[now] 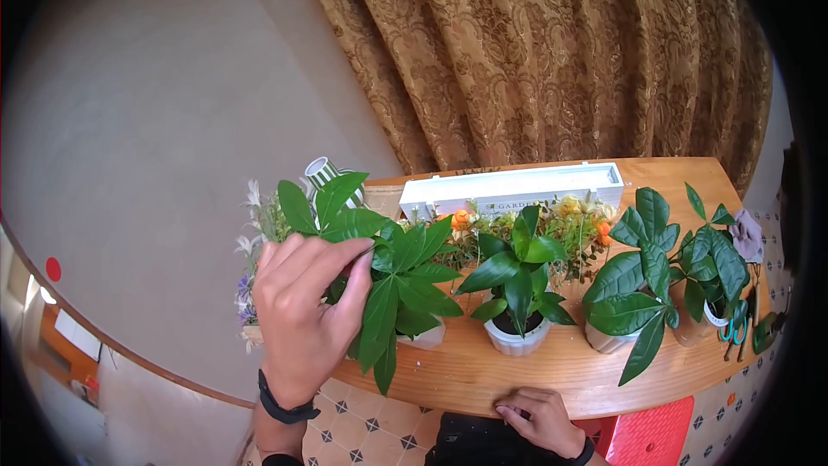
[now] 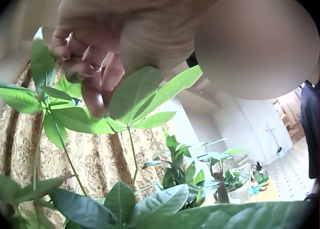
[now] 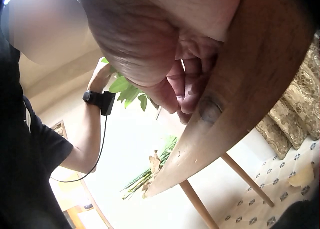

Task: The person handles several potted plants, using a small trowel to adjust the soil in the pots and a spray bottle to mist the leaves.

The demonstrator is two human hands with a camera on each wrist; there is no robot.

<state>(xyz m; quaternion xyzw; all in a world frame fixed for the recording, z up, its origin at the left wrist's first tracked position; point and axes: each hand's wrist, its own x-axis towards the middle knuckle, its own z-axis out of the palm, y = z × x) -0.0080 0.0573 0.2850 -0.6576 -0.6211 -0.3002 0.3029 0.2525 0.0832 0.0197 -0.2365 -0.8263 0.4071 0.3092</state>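
Observation:
My left hand (image 1: pixel 306 302) is over the leftmost potted plant (image 1: pixel 418 280), its thumb and forefinger pinching at a leaf among the upper leaves. From the left wrist view, the fingers (image 2: pixel 92 91) come down among bright green leaves (image 2: pixel 132 96); the exact pinch point is partly hidden by a leaf. At the table's front edge rests my right hand (image 1: pixel 543 418), loosely curled with nothing in it. The right wrist view shows its fingers (image 3: pixel 192 89) against the wooden edge (image 3: pixel 200 144).
A potted plant (image 1: pixel 517 276) stands mid-table, with other plants (image 1: pixel 647 276) to the right. Behind are orange and yellow flowers (image 1: pixel 565 233), a white planter box (image 1: pixel 509 185) and a striped jug (image 1: pixel 319 171). Scissors (image 1: pixel 735 328) lie far right; a red stool (image 1: pixel 651 436) is below.

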